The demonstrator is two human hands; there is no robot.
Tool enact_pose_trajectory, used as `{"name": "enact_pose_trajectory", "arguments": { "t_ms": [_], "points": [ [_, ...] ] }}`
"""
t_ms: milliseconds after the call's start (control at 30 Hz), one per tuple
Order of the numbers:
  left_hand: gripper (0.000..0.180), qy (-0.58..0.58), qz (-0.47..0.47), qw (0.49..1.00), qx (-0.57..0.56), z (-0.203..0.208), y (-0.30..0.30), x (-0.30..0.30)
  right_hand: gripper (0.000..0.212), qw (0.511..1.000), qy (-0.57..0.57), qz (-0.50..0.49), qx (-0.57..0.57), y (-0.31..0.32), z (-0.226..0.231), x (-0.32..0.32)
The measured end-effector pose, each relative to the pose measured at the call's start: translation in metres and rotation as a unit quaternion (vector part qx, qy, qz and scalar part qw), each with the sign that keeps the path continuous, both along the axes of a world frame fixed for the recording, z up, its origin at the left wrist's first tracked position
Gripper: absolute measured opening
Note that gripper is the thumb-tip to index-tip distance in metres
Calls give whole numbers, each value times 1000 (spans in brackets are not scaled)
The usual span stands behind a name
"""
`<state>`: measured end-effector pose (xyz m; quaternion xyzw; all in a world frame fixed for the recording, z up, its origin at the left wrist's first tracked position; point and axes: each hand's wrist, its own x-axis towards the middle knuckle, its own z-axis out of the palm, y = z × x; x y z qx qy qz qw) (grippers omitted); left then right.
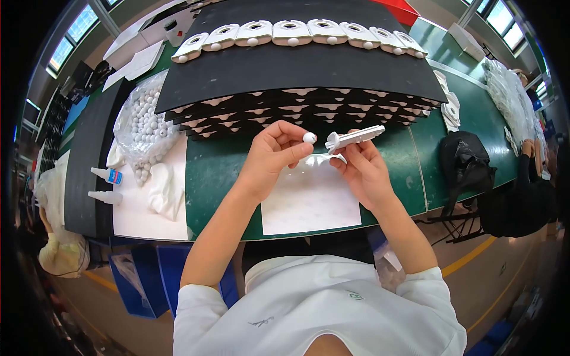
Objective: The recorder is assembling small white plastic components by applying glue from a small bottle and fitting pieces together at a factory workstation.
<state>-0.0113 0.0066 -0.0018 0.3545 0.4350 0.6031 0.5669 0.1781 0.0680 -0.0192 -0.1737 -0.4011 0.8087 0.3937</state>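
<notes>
A small white ball (309, 137) is pinched between the thumb and fingers of my left hand (274, 155). To its right, my right hand (365, 169) grips a flat white plastic part (356, 138) by its lower side, with its rounded end turned toward the ball. Ball and part are a short gap apart, raised above a white paper sheet (312, 202) on the green table (222, 178). Beyond them, a row of similar white parts (292, 33), each with a round hole and a ball at its near end, lies on a stack of black boards (297, 68).
On the left, a clear bag of white balls (142, 121) rests beside a crumpled white cloth (164, 191) and two small bottles (107, 175). A black backpack (466, 163) sits at the table's right edge. Farther right, another person's arm (527, 157) reaches beside plastic bags (510, 95).
</notes>
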Motion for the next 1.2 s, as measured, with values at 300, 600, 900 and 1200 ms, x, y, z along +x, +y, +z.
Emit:
{"name": "enact_pose_trajectory", "arguments": {
  "t_ms": [300,600,900,1200],
  "points": [
    [18,54,-22,998,-9,8,-2,12,22,1000,4,17,-5,-1,1,1],
    [25,163,6,986,39,5,-4,12,23,998,-26,44,30,-1,0,2],
    [41,328,185,896,238,-1,-11,4,27,966,-123,55,222,12,53,-21],
    [52,65,202,946,244,7,-8,-3,40,854,-206,8,477,37,138,-144]
  ]
}}
